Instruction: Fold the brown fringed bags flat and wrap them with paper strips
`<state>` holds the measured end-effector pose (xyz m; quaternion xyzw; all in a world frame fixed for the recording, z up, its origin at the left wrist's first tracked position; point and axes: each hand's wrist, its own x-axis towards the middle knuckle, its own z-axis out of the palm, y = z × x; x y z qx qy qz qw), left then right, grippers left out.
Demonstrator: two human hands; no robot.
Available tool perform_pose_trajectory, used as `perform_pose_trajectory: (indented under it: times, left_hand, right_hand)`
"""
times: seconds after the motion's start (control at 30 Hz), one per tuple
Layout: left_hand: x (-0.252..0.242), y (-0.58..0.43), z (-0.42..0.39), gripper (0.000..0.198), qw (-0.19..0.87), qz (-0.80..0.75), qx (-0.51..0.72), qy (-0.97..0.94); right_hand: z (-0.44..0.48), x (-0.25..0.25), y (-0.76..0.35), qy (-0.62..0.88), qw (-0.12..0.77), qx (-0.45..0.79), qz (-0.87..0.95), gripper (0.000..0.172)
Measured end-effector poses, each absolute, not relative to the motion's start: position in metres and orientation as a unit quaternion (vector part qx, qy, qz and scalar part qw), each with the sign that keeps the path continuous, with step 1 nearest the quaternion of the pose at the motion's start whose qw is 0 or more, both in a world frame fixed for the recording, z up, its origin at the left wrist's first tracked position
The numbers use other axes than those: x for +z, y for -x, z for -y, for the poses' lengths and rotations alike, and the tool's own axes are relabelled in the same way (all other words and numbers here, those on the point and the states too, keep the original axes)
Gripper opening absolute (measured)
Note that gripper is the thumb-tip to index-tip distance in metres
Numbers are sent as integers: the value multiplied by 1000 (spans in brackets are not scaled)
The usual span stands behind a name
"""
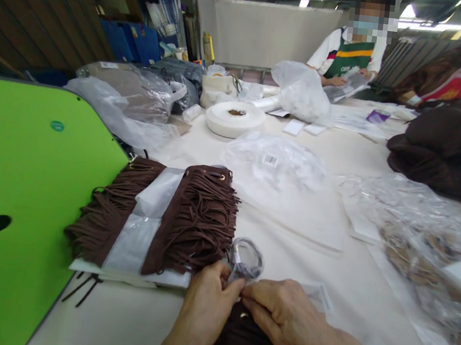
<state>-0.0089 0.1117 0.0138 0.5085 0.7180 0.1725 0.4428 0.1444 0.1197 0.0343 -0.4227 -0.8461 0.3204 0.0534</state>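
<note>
Both my hands are closed with their fingertips almost meeting at the top edge of a dark brown fringed piece [251,342], which has a gold eyelet. A metal-looking ring in clear plastic [249,258] stands just beyond the fingertips. My left hand [211,302] pinches the plastic at the ring's base between thumb and forefinger. Opposite it, my right hand [285,316] pinches something small that the fingers hide. Left of them lies a brown fringed bag [204,219] with gold eyelets and a white wrap band [147,213] across it.
A bright green panel [28,140] borders the left side. White tape roll [235,119], a clear plastic bag with barcode [272,171] and plastic-covered goods [426,231] lie on the white table [290,228]. A co-worker in an apron [351,59] stands across; another person sits right, near brown fabric [447,146].
</note>
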Motion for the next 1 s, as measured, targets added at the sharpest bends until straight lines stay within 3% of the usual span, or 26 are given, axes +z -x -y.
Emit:
perform_pose_trajectory:
  times: [0.1,0.23,0.5,0.77,1.0]
  left_hand:
    - [18,5,-115,6,391,-728,120,-550]
    - [15,2,-113,14,347,-734,127,-569]
    - [5,1,-100,24,439,-726,324,-420]
    - [6,0,-101,23,432,-725,347,-410]
    - [2,1,-100,25,436,-718,350,-415]
  right_hand:
    - [-119,31,-144,396,84,288,868,21]
    - [-121,28,-145,372,87,290,877,22]
    - [-123,30,-141,401,33,274,873,17]
    - [-119,30,-133,288,56,159,943,16]
    - [-121,23,-127,335,35,149,930,17]
